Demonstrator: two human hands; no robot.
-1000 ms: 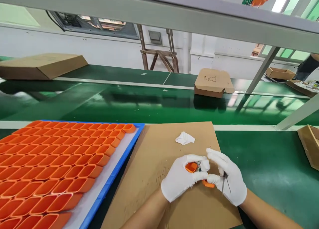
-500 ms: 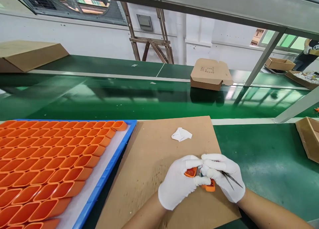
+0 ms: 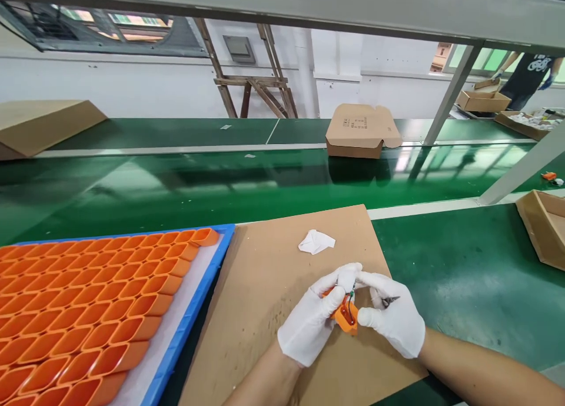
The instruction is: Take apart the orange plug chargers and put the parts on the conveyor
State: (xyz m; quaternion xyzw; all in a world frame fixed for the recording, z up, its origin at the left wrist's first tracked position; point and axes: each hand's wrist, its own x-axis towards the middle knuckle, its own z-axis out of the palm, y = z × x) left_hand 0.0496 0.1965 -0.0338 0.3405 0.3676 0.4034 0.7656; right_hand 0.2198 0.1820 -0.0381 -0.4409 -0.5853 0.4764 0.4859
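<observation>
Both my hands wear white gloves and meet over a brown cardboard sheet point(image 3: 265, 312). My left hand point(image 3: 309, 323) grips a small orange plastic shell point(image 3: 345, 316) with thin wires showing in its opening. My right hand point(image 3: 391, 320) pinches the same shell from the right and also holds metal tweezers point(image 3: 390, 300) tucked against the palm. A crumpled white wipe point(image 3: 316, 241) lies on the cardboard just beyond my hands.
A blue tray point(image 3: 194, 312) at the left holds several rows of orange shells point(image 3: 97, 300). Beyond runs a green conveyor belt point(image 3: 220, 182) with a cardboard box point(image 3: 359, 129). Another box point(image 3: 542, 226) sits at the right edge. A person stands far right.
The orange shell has been turned so its open end faces up and towards me. The tweezers are now folded into my right palm. The view has shifted slightly.
</observation>
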